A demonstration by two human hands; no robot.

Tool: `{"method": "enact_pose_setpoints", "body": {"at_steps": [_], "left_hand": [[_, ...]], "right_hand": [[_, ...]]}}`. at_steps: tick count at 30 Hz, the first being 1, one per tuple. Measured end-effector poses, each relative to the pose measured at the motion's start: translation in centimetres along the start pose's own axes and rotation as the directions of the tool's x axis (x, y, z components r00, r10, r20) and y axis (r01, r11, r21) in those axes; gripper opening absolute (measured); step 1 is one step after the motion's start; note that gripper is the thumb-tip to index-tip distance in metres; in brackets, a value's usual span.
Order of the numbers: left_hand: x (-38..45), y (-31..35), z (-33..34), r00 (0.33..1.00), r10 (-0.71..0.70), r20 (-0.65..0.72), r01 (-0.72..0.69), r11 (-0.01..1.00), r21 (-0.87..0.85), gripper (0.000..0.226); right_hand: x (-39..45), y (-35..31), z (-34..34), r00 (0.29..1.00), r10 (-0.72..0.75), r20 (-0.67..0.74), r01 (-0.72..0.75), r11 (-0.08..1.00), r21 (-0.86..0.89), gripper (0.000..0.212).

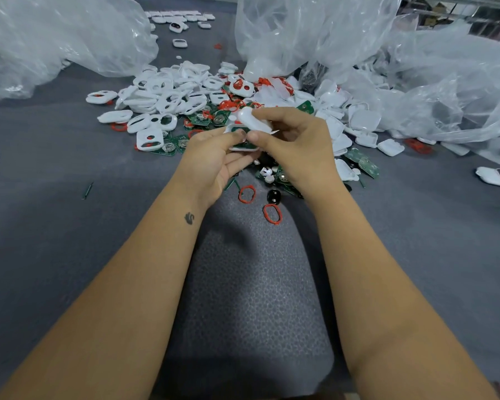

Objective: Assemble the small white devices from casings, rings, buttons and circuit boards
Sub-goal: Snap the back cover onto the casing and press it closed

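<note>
My hands meet just above the parts heap. My left hand (214, 157) grips a white casing (241, 139) with a green circuit board seated inside it, thumb on its upper rim. My right hand (295, 140) pinches a white casing cover (253, 119), tilted and touching the top edge of the held casing — not pressed flat onto it. Behind my hands lies the heap: open white casing frames (168, 96) to the left, closed white shells (361, 119) to the right, green circuit boards (173, 145) and red rings (272, 214) scattered on the grey table (55, 157). Crumpled clear plastic bags (315, 33) crowd the far side.
</note>
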State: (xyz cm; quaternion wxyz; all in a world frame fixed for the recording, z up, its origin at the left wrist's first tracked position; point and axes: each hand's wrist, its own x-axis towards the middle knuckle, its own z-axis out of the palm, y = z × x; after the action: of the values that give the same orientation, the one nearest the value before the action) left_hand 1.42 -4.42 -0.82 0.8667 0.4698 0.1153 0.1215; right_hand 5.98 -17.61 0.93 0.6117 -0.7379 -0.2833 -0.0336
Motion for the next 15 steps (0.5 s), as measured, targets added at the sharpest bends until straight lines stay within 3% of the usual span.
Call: {"method": "enact_pose_setpoints", "body": {"at_steps": [5,9,15], "left_hand": [[-0.04,-0.17,0.1,1.0,0.005,0.028,-0.006,0.999,0.035,0.018],[-0.13,0.04,0.19,1.0,-0.014,0.01,0.013,1.0,0.017,0.017],[-0.43,0.75,0.42,0.994,-0.109,-0.028,0.105,0.987,-0.12,0.031]], "right_hand": [[-0.14,-0.12,0.13,0.997,-0.032,0.073,0.043,0.987,-0.152,0.021],[-0.15,-0.25,0.03,0.999,-0.039,0.031,0.043,0.989,-0.141,0.03],[-0.21,-0.05,-0.12,0.997,-0.073,0.022,0.076,0.973,-0.217,0.037]]}}
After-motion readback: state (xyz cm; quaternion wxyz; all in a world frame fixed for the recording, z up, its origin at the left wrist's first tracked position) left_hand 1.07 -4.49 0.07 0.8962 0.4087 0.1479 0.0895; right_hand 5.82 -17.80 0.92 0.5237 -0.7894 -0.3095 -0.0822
